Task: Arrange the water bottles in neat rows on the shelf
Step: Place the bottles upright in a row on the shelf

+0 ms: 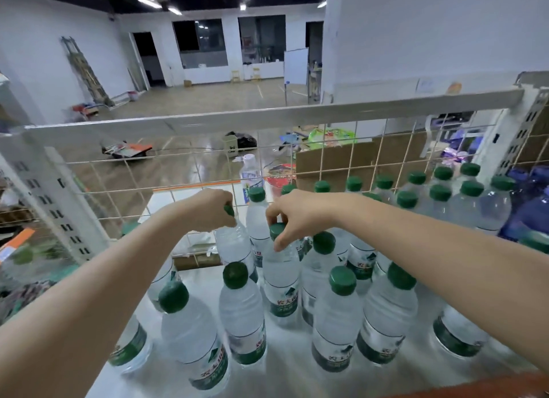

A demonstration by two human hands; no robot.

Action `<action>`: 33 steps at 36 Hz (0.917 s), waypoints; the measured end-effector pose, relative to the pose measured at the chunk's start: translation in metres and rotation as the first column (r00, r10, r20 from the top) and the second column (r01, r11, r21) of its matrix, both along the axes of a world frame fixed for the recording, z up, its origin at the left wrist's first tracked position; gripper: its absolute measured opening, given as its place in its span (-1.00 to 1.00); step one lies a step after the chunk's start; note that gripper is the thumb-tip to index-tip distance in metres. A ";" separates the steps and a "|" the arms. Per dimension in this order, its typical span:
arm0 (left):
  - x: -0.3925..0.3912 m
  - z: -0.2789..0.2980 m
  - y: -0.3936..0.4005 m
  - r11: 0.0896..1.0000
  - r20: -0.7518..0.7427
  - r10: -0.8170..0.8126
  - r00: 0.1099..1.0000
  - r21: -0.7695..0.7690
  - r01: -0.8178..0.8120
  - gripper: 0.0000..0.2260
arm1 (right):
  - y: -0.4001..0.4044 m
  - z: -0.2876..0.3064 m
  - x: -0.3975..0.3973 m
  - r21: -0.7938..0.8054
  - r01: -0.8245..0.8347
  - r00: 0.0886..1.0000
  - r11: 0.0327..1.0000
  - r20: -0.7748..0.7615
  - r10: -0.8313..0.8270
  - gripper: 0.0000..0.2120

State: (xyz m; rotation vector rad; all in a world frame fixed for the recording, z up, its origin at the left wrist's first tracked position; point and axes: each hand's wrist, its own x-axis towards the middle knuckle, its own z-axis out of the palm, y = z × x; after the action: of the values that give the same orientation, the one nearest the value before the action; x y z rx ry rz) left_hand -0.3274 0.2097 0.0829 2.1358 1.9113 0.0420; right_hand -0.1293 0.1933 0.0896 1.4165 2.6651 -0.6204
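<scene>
From the head camera, both hands reach over a white shelf crowded with green-capped water bottles, and the wire mesh back panel serves as the landmark. The left hand is clenched around the cap of a tilted bottle just in front of the mesh. Right of it, the right hand pinches the cap of a neighbouring upright bottle, slightly farther from the mesh; more bottles stand in rows along the mesh to the right.

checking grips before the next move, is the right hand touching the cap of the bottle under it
Touching. The head view shows the right hand with its fingertips pinched around the green cap of an upright bottle, thumb over the cap's front.
</scene>
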 end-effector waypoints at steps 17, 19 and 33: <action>0.000 -0.011 0.036 0.994 -0.028 0.022 0.999 0.108 -0.019 -0.92 | 0.021 0.002 0.003 0.038 -0.001 1.000 0.999 0.027 0.000 -0.76; 0.000 -0.010 0.039 0.994 -0.033 0.028 0.999 0.106 -0.024 -0.90 | 0.025 0.001 0.005 0.039 0.007 1.000 0.999 0.028 -0.008 -0.77; -0.002 0.002 0.026 0.988 -0.051 0.136 0.989 0.076 -0.132 -0.54 | 0.041 0.008 0.025 0.091 0.092 0.988 0.992 0.117 -0.103 -0.78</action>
State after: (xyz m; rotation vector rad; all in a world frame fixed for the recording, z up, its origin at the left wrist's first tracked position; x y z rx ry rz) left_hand -0.3296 0.2361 0.0851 2.0703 2.1147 0.0804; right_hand -0.1039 0.2345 0.0977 1.5607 2.5696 -0.4174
